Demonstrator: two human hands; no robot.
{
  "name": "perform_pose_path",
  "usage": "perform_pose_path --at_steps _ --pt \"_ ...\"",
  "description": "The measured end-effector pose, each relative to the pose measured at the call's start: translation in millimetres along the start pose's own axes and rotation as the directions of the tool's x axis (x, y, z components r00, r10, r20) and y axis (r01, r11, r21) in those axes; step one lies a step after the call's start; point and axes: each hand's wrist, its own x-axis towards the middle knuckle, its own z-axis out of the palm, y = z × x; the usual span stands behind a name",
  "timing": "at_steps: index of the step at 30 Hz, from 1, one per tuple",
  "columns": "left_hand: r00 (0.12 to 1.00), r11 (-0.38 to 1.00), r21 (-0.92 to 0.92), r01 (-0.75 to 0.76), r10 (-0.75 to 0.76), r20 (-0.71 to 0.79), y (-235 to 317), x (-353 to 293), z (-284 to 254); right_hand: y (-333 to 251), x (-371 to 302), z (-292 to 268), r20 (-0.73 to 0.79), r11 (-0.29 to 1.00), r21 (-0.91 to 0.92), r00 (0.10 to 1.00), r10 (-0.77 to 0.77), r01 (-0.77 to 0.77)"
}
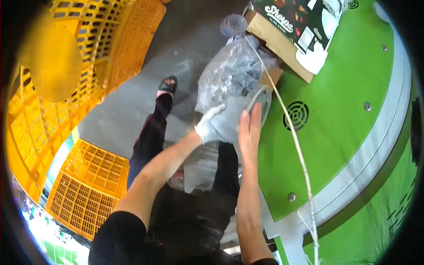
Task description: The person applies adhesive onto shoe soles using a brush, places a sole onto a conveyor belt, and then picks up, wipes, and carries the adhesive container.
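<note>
Between my hands is a translucent plastic tub (234,112) with a rounded rim, tilted and partly blurred; I cannot see inside it. My left hand (209,126), in a white glove, grips its left side with the thumb laid along it. My bare right hand (250,132) has its fingers stretched upward, flat against or just beside the rim. Right behind the tub stands a large clear plastic bag (218,77) full of clear pieces. Another round clear container (233,25) is at the bag's far end.
A green machine top (340,128) with a pale curved edge fills the right. A printed carton (293,26) lies on its far part. A cream cord (297,148) runs down across the green surface. Yellow crates (88,176) stand on the left, above the grey floor (110,126).
</note>
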Motion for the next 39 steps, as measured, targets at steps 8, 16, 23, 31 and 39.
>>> perform_pose_path --at_steps 8,16,23,31,39 --pt "0.972 0.928 0.366 -0.075 0.149 -0.180 -14.7 3.4 -28.0 54.9 -5.6 -6.2 0.014 0.851 0.399 0.930 0.366 -0.341" --pt "0.798 0.423 0.771 -0.476 0.576 0.176 -41.9 -44.1 17.9 37.9 -46.8 -29.6 -0.156 0.892 0.415 0.951 0.266 -0.181" --pt "0.786 0.155 0.952 -0.264 0.606 0.120 -41.3 -19.4 -35.7 100.6 -55.6 11.6 -0.183 0.875 0.416 0.920 0.347 -0.247" --pt "0.803 0.276 0.863 -0.422 0.555 0.215 -39.8 -36.7 8.9 59.0 -61.7 -10.6 -0.268 0.838 0.529 0.910 0.316 -0.135" --pt "0.919 0.658 0.693 -0.293 0.393 0.014 -23.2 -32.2 -14.3 78.5 -52.1 5.7 -0.140 0.831 0.466 0.902 0.408 -0.303"
